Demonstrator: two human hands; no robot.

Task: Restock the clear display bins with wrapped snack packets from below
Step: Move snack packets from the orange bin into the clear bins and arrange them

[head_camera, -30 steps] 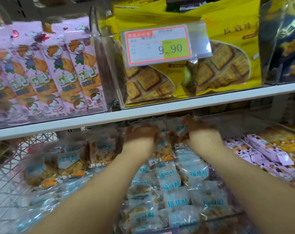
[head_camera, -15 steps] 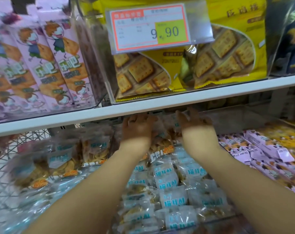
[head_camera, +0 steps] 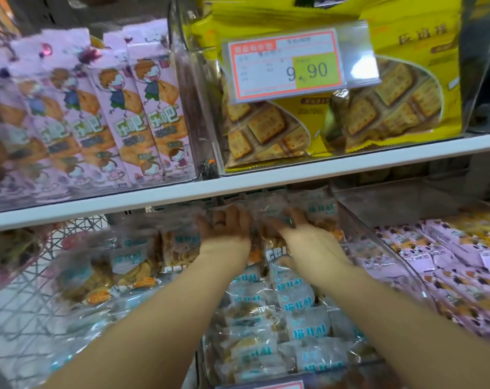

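as both hands reach to the far end of the clear bin [head_camera: 378,242] under the white shelf [head_camera: 238,186], the step in hand looks like pressing the snack packets [head_camera: 294,301] lying there toward the back, and the next move likely calls for fetching more from below. the left hand [head_camera: 227,234] lays its fingers [head_camera: 232,217] nearly straight and together on the far packets; the right hand [head_camera: 311,248] spreads its fingers [head_camera: 300,217] among wrappers, tips hidden, so whether they pinch one i cannot tell.

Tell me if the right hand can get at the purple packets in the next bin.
Probably yes: the right hand only has to lift over the clear divider; the purple packets lie uncovered.
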